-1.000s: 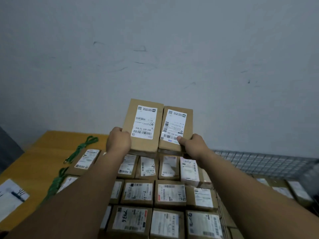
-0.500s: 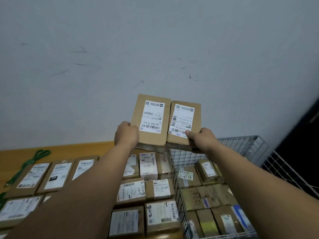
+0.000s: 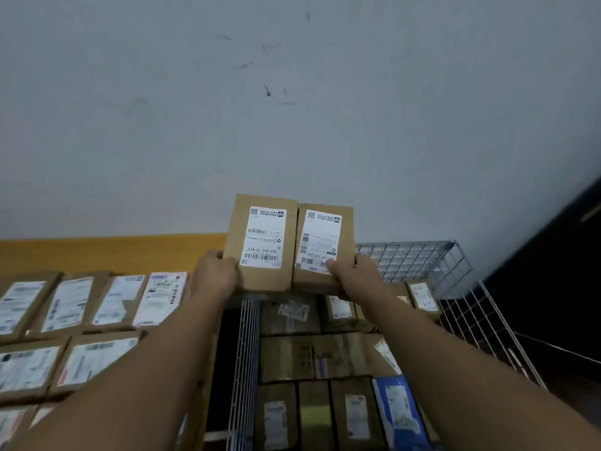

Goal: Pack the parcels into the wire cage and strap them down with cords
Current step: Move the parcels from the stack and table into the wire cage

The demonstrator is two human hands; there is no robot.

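Two brown parcels are up in the air side by side, edges touching, labels facing the camera, at 6 o'clock from frame centre. Grip: left hand (image 3: 216, 271) grasps the left parcel (image 3: 263, 239), fingers wrapped round its lower left edge. The right hand (image 3: 353, 275) grasps the right parcel (image 3: 322, 242) at its bottom edge, thumb pressed on the label. Both parcels hang over the far left part of the wire cage (image 3: 455, 265), which sits at 5 o'clock. Inside it, packed boxes (image 3: 292, 356) lie flat in rows. At 8 o'clock, labelled parcels (image 3: 113, 304) lie in rows on the orange table (image 3: 97, 252), near the cage's left wall. A grey wall (image 3: 292, 109) fills 12 o'clock.
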